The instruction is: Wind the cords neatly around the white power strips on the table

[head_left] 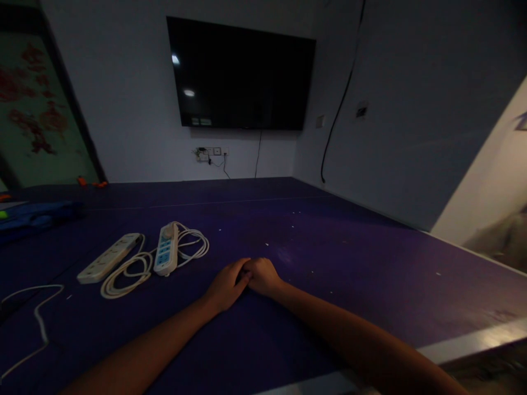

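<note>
My left hand (225,285) and my right hand (263,276) meet over the purple tabletop (313,247), fingertips touching. Both are closed, the right one curled almost into a fist. Whatever lies between the fingers, if anything, is hidden. To the left of my hands lies a white power strip with blue socket faces (166,252), a plug (169,231) seated at its far end. Beside it is a second, all-white power strip (109,258). White cable (128,277) is coiled between the two, and another loop (201,247) lies on the right.
A loose white cord (41,323) runs along the near left. Dark blue cloth (41,214) and small orange things (82,181) sit at the far left. Small white scraps (267,244) dot the surface. A television (242,77) and a hanging black cable (340,107) are on the walls.
</note>
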`<state>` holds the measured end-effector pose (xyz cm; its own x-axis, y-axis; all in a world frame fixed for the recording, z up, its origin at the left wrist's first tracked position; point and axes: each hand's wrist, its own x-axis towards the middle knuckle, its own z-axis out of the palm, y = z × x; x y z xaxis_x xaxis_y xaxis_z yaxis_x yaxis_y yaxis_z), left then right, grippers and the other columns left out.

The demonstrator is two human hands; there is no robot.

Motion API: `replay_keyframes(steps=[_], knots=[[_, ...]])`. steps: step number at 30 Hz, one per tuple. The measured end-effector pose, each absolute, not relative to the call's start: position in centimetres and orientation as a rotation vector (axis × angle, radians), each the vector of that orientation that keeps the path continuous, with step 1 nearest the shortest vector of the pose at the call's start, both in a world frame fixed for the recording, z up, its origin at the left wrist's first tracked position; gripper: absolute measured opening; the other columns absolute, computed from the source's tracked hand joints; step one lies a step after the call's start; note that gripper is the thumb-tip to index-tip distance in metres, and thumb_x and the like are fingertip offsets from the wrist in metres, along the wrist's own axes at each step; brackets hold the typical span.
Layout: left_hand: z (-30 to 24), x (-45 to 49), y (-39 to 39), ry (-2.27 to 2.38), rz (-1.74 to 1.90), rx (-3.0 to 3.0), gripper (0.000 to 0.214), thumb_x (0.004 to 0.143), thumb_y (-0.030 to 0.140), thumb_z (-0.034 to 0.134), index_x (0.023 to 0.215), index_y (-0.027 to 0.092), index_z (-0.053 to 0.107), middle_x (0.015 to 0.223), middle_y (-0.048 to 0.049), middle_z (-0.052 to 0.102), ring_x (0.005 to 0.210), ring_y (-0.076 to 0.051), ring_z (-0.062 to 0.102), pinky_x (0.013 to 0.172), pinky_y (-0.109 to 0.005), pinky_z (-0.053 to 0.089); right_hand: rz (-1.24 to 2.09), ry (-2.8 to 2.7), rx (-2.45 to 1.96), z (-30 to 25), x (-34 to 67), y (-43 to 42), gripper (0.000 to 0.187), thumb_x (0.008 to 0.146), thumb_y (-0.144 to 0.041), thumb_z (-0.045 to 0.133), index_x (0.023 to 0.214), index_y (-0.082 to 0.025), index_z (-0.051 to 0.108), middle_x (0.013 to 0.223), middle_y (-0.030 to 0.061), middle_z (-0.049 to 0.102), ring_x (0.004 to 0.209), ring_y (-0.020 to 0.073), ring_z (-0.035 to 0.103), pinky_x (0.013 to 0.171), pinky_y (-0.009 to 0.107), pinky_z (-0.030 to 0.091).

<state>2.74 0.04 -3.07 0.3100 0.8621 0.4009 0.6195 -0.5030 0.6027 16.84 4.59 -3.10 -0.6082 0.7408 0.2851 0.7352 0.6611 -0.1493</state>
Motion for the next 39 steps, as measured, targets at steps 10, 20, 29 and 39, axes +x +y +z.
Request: replay_keyframes(steps=[10,20,29,39], knots=[[-2.95,2.89,-0.1,1.351,1.014,2.246,0.04,0.087,0.033,0.044,0.123,0.019,0.051,0.12,-0.0088,0.061,0.11,-0.021,0.057,0.096,-0.035,0.042,0.038,-2.536,-1.131,-3.38,16.9,4.69,0.019,0.071,-0.017,0.048,0.074,-0.017,0.067,0.076,0.0052,0.07,0.066,0.0145,0.063,0.052,0.023,0.029],[-2.91,2.87,-0.21,1.356,1.01,2.266,0.041,0.087,0.033,0.043,0.124,0.019,0.05,0.12,-0.0097,0.061,0.11,-0.021,0.056,0.096,-0.036,0.042,0.032,-2.548,-1.156,-3.16,16.89,4.58,0.019,0.072,-0.017,0.049,0.075,-0.018,0.067,0.076,0.0047,0.07,0.065,0.0136,0.063,0.052,0.023,0.029],[-2.82,2.88,-0.21,1.349,1.014,2.274,0.04,0.087,0.033,0.042,0.124,0.018,0.05,0.12,-0.0097,0.061,0.109,-0.022,0.057,0.095,-0.036,0.043,0.047,-2.548,-1.178,-2.97,16.87,4.51,0.019,0.074,-0.017,0.048,0.075,-0.017,0.067,0.077,0.0051,0.07,0.065,0.0135,0.062,0.054,0.022,0.032],[-3.7,2.55,-0.03,1.439,1.179,2.375,0.061,0.087,0.048,0.04,0.137,0.013,0.033,0.138,-0.0156,0.044,0.127,-0.025,0.04,0.105,-0.044,0.031,-0.021,-2.312,-0.926,-2.72,16.97,4.08,0.018,0.082,-0.026,0.052,0.089,-0.019,0.068,0.108,0.0076,0.062,0.093,0.016,0.057,0.075,0.025,0.045]])
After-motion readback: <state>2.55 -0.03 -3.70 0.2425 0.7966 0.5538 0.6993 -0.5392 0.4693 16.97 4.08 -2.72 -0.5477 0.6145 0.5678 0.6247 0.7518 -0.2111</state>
